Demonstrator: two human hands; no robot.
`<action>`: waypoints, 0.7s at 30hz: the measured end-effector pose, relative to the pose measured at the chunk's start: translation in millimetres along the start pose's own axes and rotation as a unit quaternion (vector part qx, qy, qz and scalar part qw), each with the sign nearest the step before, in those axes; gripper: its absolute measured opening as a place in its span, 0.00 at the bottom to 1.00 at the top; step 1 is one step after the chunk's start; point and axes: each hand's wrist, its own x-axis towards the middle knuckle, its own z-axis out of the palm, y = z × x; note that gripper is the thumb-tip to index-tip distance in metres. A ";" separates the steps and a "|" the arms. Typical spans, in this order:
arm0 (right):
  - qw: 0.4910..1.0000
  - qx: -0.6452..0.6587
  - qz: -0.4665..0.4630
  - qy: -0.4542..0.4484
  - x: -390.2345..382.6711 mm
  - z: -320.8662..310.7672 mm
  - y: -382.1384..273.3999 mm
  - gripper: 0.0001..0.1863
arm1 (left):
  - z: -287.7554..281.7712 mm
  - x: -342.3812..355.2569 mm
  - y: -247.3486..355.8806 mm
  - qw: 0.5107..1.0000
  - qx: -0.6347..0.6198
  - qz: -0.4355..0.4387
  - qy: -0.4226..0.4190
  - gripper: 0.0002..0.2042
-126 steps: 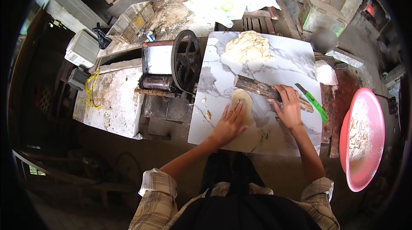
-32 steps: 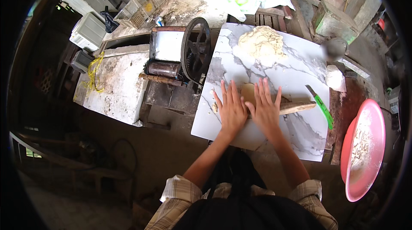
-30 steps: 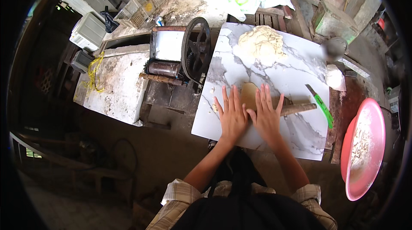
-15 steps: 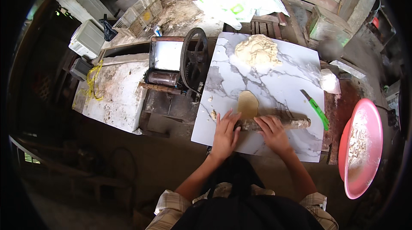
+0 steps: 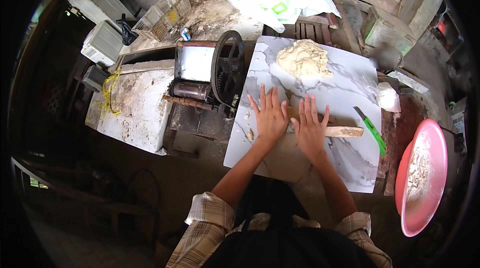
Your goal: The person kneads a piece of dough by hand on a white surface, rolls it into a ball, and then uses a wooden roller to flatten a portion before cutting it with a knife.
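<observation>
Both my hands lie flat over a wooden rolling pin (image 5: 345, 131), whose right end sticks out beyond my right hand. My left hand (image 5: 271, 118) is open with fingers spread, pointing away from me. Beside it my right hand (image 5: 311, 128) is open too, fingers stretched out, palm on the pin. Between the hands shows a bit of flattened dough (image 5: 293, 113); the hands and pin hide most of it. A big lump of pale dough (image 5: 304, 59) sits at the far side of the marble-patterned board (image 5: 345, 78). A small dough scrap (image 5: 250, 135) lies left of my left wrist.
A green-handled knife (image 5: 374, 135) lies on the board's right side. Further right a pink basin (image 5: 440, 168) holds flour. A hand-cranked roller machine (image 5: 192, 90) with a large wheel stands left of the board. A white-and-green sack (image 5: 282, 3) lies behind.
My hands have slid forward, away from me, rolling the pin along. Their fingers, earlier curved over the pin, are now stretched out flat, and the hands are closer together.
</observation>
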 end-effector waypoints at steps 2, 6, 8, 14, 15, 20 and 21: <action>0.999 -0.023 0.010 0.022 16.9 18.1 12.4 0.27 | 9.1 21.4 0.4 1.000 -0.011 0.000 0.017 0.20; 0.998 -0.047 0.006 0.035 43.4 29.5 19.0 0.26 | 20.0 47.5 -6.7 0.999 -0.008 -0.019 0.038 0.19; 0.998 -0.054 -0.004 0.026 47.8 33.5 22.6 0.26 | 24.2 53.1 -8.3 0.999 -0.022 -0.004 0.031 0.20; 0.998 -0.020 -0.054 -0.007 2.8 10.7 15.3 0.30 | 17.0 -2.2 -7.2 0.999 -0.021 -0.039 -0.027 0.20; 0.998 -0.013 -0.054 -0.022 -6.8 1.9 11.0 0.32 | 9.6 -11.1 -5.3 0.999 -0.018 -0.040 -0.025 0.20; 0.989 0.120 -0.061 -0.065 -34.1 -18.9 19.0 0.29 | -21.9 -37.5 5.2 0.998 -0.064 -0.018 -0.021 0.13; 0.979 0.169 -0.061 -0.099 -35.5 -19.5 25.3 0.28 | -26.3 -38.0 4.5 0.993 -0.091 -0.035 -0.060 0.11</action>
